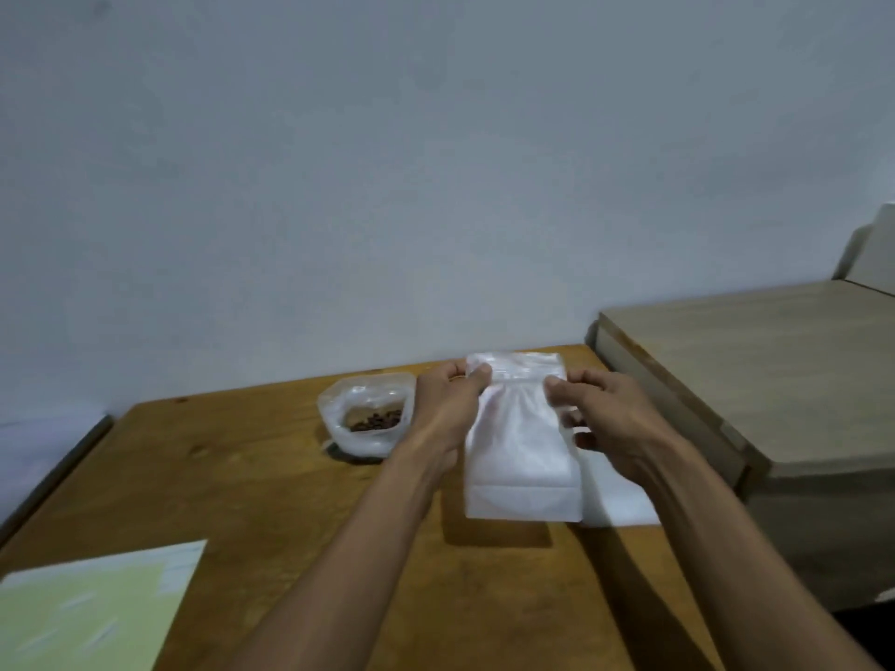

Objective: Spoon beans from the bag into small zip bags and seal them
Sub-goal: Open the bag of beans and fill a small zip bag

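Pinching the top corners of an upright white zip bag (520, 447), the left hand (448, 404) and right hand (612, 418) held it, mouth upward, long axis vertical, above the surface (271, 477); the open bean bag (368, 414) sat just left of the left hand.

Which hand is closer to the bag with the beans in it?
The left. The left hand pinches the white zip bag right beside the bean bag, nearly touching it. The right hand pinches the zip bag's other side, farther away.
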